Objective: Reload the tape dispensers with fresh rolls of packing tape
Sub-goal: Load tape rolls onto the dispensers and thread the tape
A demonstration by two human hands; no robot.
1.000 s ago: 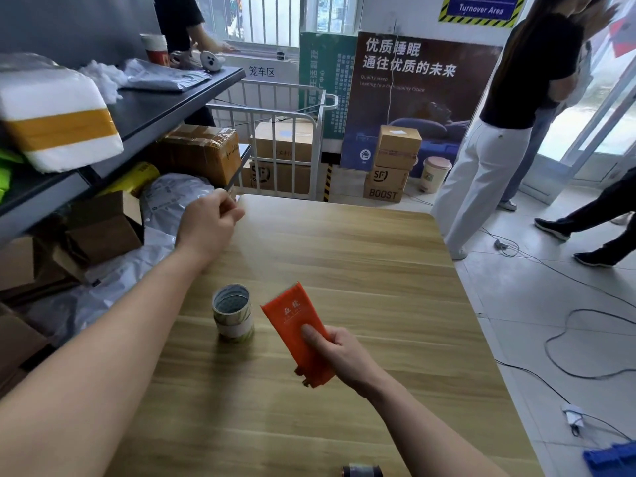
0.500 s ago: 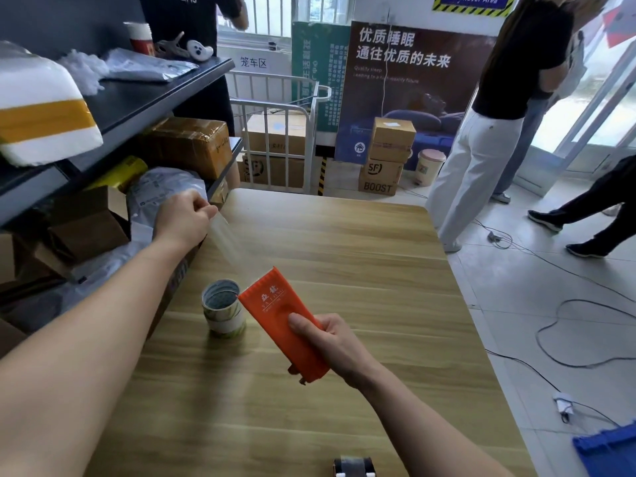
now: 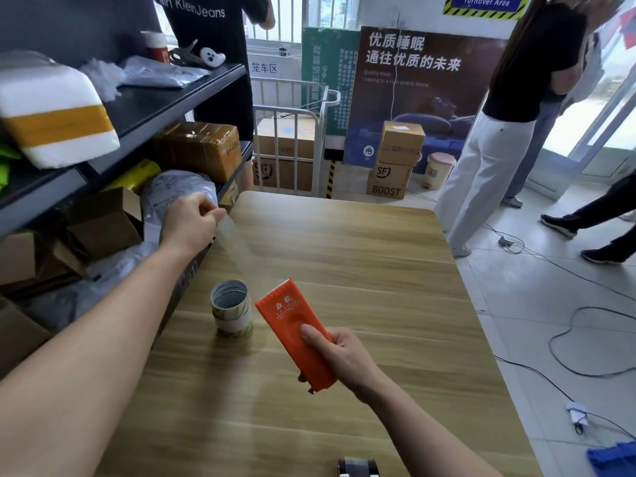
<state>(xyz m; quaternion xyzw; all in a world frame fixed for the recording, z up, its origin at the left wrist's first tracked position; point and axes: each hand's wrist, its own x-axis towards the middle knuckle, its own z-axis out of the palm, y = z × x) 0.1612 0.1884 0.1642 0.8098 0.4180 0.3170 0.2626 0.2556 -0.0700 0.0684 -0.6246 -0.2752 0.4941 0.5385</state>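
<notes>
Tape strip (image 3: 237, 246) is stretching clear from the toothed end of the orange dispenser (image 3: 292, 325) to the left hand (image 3: 191, 225), which is pinching its free end near the table's (image 3: 344, 253) left edge. Right hand (image 3: 344, 356) is gripping the dispenser body mid-table. Tape's looking light, sticky, floppy, so I'd be holding just the tip, pulling it taut. Spare rolls (image 3: 231, 313) are sitting just beside.

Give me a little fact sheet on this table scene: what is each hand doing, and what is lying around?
Right hand: grips the orange tape dispenser, thumb on top.
Left hand: pinches the end of a clear tape strip stretched from the dispenser's toothed edge.
Tape rolls: stacked upright on the wooden table, left of the dispenser, not touching it.
Near edge: a dark object, cut off by the frame; cannot tell what.
</notes>
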